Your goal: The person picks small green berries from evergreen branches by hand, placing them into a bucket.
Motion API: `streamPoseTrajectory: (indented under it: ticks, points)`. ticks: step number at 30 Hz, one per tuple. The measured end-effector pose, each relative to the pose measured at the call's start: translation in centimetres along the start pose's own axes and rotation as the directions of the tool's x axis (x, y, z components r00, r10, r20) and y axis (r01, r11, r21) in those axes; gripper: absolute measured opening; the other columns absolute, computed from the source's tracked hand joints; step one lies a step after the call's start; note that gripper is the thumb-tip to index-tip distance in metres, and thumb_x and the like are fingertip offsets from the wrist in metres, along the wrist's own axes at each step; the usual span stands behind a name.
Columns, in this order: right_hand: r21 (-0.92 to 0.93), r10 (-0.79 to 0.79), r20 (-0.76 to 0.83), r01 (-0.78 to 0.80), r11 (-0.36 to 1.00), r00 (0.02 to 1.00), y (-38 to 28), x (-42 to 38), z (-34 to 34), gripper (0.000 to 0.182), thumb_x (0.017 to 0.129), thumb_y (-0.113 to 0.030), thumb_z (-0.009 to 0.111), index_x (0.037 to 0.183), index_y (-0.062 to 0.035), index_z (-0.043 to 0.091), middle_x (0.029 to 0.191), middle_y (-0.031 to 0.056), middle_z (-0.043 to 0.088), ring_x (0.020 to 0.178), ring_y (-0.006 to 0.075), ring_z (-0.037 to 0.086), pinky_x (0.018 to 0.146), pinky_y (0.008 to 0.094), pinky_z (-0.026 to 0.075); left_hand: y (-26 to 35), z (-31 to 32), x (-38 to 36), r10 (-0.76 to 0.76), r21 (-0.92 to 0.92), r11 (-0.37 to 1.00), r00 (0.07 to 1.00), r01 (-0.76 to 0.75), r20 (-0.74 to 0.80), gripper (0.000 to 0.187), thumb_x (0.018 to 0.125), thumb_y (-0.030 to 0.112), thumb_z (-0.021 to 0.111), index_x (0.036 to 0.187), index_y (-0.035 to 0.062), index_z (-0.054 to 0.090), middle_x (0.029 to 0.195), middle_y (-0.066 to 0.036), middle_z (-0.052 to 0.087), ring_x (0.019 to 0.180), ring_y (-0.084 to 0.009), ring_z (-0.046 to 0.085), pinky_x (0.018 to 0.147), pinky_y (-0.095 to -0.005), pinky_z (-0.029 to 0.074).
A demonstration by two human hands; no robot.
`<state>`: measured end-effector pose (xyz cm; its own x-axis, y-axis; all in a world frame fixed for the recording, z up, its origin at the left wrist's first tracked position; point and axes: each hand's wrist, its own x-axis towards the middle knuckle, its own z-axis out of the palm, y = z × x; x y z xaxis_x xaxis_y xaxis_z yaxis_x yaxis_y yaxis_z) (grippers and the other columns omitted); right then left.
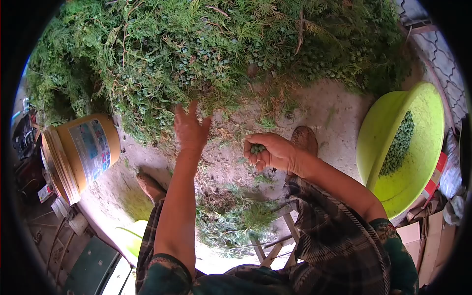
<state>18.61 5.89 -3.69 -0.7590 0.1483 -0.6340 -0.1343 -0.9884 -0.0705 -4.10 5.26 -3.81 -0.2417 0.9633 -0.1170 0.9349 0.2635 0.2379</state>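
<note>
My left hand [191, 129] is stretched toward the near edge of a big heap of green conifer branches [196, 59], fingers spread and nothing seen in them. Small bluish-green cones dot the sprigs in front of it. My right hand [275, 151] is curled, palm up, around a handful of green cones [256, 148] that shows between thumb and fingers. To the right of that hand stands a lime-green basin [366, 142], tilted in view, with a pile of the same small cones [399, 145] inside.
A yellow bucket [105, 137] with a printed label is on the left. Loose sprigs [241, 216] and brown debris lie on the floor between my shoes [305, 140]. Cardboard [430, 246] is at lower right, a dark green box [91, 265] at lower left.
</note>
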Motion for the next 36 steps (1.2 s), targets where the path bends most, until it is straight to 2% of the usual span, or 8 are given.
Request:
streamPoseTrajectory:
  ticks: [3,11,17,22,28,31,34,36]
  points:
    - [-0.043,-0.051,-0.031,0.049,0.998,0.998,-0.7,-0.1,-0.1,0.027,0.092,-0.026,0.047,0.087,-0.0001,0.055,0.078,0.0109,0.058,0.06,0.0165,0.057,0.047,0.0349,0.053,0.5,0.4,-1.8,0.151,0.026,0.988,0.985,-0.153,0.079,0.034,0.078,0.012,0.062,0.112,0.0088,0.057,0.117,-0.024,0.051,0.113,-0.0398,0.047,0.093,-0.045,0.04]
    - [-0.076,-0.11,-0.046,0.106,0.991,0.993,-0.7,-0.6,-0.7,0.027,0.091,-0.028,0.049,0.086,-0.0022,0.056,0.078,0.0092,0.058,0.06,0.0153,0.057,0.048,0.033,0.052,-2.5,-0.4,-6.2,-0.041,-0.39,0.908,0.96,0.151,0.276,0.011,0.082,0.01,0.057,0.085,0.0044,0.065,0.081,-0.016,0.065,0.067,-0.0293,0.064,0.059,-0.0384,0.049]
    - [-0.07,-0.104,-0.072,0.099,0.993,0.992,-0.7,-0.4,-0.5,0.027,0.092,-0.028,0.049,0.086,-0.0021,0.056,0.078,0.0089,0.059,0.059,0.0147,0.058,0.049,0.0327,0.052,-1.3,0.7,5.4,0.209,-0.119,0.961,0.936,-0.25,-0.282,0.021,0.085,0.013,0.055,0.103,0.0048,0.063,0.081,-0.016,0.066,0.066,-0.0323,0.063,0.06,-0.0378,0.05]
    - [-0.042,-0.132,-0.073,0.13,0.991,0.988,-1.3,-1.0,0.0,0.027,0.092,-0.025,0.05,0.089,0.0005,0.056,0.079,0.0101,0.06,0.058,0.0153,0.06,0.048,0.0325,0.052,0.7,0.5,5.0,-0.046,-0.083,0.995,0.988,0.058,0.145,0.017,0.078,0.013,0.063,0.093,0.0061,0.061,0.081,-0.016,0.065,0.071,-0.0334,0.064,0.063,-0.0387,0.05]
    - [-0.208,-0.154,-0.111,0.129,0.97,0.982,-0.6,-0.5,0.2,0.024,0.093,-0.027,0.049,0.092,-0.0038,0.056,0.083,0.0073,0.058,0.071,0.0146,0.059,0.058,0.0339,0.055,2.2,-1.7,-3.6,-0.225,-0.489,0.831,0.964,0.267,0.143,0.014,0.077,0.007,0.063,0.09,0.0039,0.058,0.078,-0.012,0.063,0.066,-0.024,0.062,0.06,-0.033,0.048]
    - [-0.084,-0.123,-0.148,0.111,0.99,0.981,-0.1,-0.4,1.4,0.024,0.092,-0.028,0.05,0.097,-0.005,0.057,0.087,0.0071,0.059,0.077,0.0152,0.059,0.06,0.0356,0.056,4.2,-3.1,-6.3,-0.006,-0.715,0.664,0.958,0.219,0.287,0.016,0.078,0.006,0.066,0.091,0.0013,0.058,0.077,-0.007,0.062,0.065,-0.014,0.059,0.057,-0.0272,0.047]
    - [0.056,-0.035,-0.003,0.036,0.998,0.999,-0.4,-0.7,1.6,0.027,0.092,-0.028,0.051,0.098,-0.0028,0.057,0.087,0.0092,0.059,0.074,0.0175,0.06,0.061,0.0378,0.057,3.3,-4.3,-5.9,-0.019,-0.614,0.736,0.914,0.287,0.404,0.019,0.081,0.01,0.064,0.098,0.0012,0.06,0.085,-0.006,0.063,0.076,-0.012,0.059,0.068,-0.0283,0.05]
    - [0.046,-0.032,0.035,0.031,0.998,0.999,-0.1,-0.2,0.3,0.027,0.092,-0.028,0.05,0.097,-0.0017,0.057,0.087,0.0104,0.059,0.073,0.0183,0.06,0.061,0.0382,0.057,-1.0,-2.2,-3.8,-0.249,-0.433,0.85,0.954,0.299,0.17,0.025,0.084,0.011,0.061,0.108,0.0015,0.06,0.097,-0.013,0.064,0.089,-0.0211,0.06,0.074,-0.033,0.049]
